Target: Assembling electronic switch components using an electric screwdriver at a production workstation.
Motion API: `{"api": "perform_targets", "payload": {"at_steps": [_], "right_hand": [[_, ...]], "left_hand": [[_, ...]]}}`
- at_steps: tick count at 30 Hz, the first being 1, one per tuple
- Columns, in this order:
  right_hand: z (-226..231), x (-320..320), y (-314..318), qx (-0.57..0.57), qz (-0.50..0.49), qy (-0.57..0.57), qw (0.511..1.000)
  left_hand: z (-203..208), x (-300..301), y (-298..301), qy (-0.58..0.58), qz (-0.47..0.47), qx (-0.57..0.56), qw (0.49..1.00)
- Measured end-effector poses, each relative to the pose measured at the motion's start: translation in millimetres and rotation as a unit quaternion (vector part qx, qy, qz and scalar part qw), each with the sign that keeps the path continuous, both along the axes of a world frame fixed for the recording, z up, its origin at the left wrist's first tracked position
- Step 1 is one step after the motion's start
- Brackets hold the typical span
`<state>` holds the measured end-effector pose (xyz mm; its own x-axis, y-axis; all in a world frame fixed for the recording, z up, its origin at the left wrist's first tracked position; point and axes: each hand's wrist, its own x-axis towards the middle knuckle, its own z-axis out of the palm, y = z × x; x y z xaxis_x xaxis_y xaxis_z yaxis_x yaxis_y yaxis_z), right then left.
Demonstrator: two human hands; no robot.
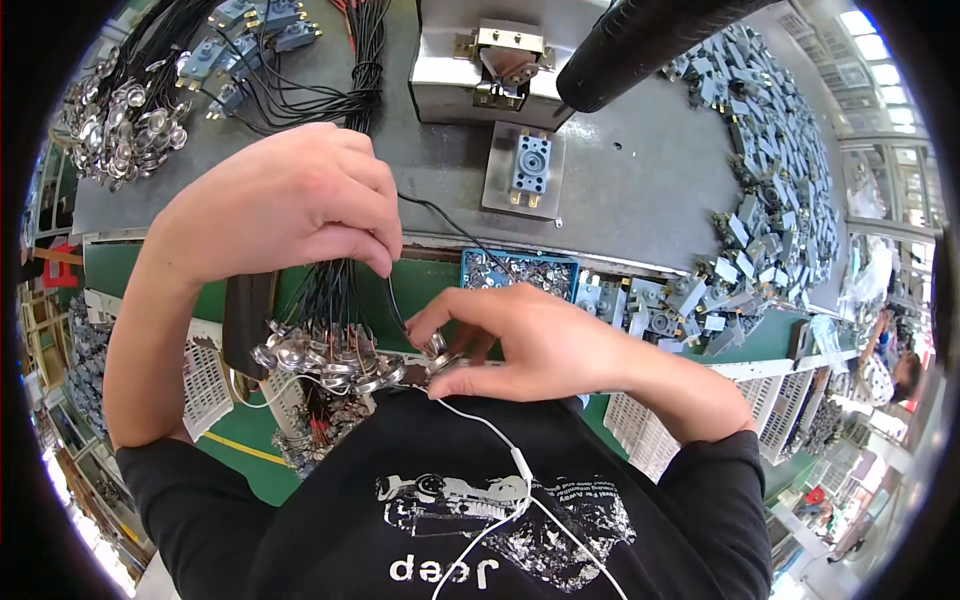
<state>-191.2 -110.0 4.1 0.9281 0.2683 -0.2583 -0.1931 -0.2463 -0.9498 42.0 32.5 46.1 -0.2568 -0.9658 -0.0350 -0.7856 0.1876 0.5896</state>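
My left hand (300, 200) is closed with its fingertips pinched together, and a black wire runs down from beneath them. Between the thumb and fingers of my right hand (530, 340), a round metal cap (438, 352) is gripped at the lower end of that wire. Beside it, a cluster of similar silver caps (325, 355) hangs on black wires over the bench's front edge. Farther off, a grey-blue switch block (531, 165) with brass terminals sits on a small metal plate (495, 185). My left fingers hide part of the wires.
A metal fixture (460, 85) stands behind the plate, beside a thick black cylinder (650, 50). Many grey switch blocks (775, 150) are piled at right. A blue tray (572, 285) holds small metal pieces. More caps (125, 130) and a wire bundle (368, 80) lie at far left.
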Motion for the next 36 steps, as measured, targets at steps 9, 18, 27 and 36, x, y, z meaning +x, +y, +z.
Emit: {"api": "perform_targets", "payload": {"at_steps": [9,18,27,36], "right_hand": [[-6,-2,-22,-0.009,-0.015,-0.102,0.995],[-6,-16,-20,0.066,-0.230,-0.235,0.942],[28,16,-67,-0.246,-0.093,-0.046,0.964],[-13,-23,-59,-0.039,-0.283,-0.170,0.943]], "left_hand": [[9,0,-1,-0.039,0.003,0.175,0.984],[3,17,-15,0.081,0.035,0.007,0.996],[-29,-23,-26,0.070,0.096,-0.012,0.993],[-31,-46,-40,0.067,0.174,-0.169,0.968]]}}
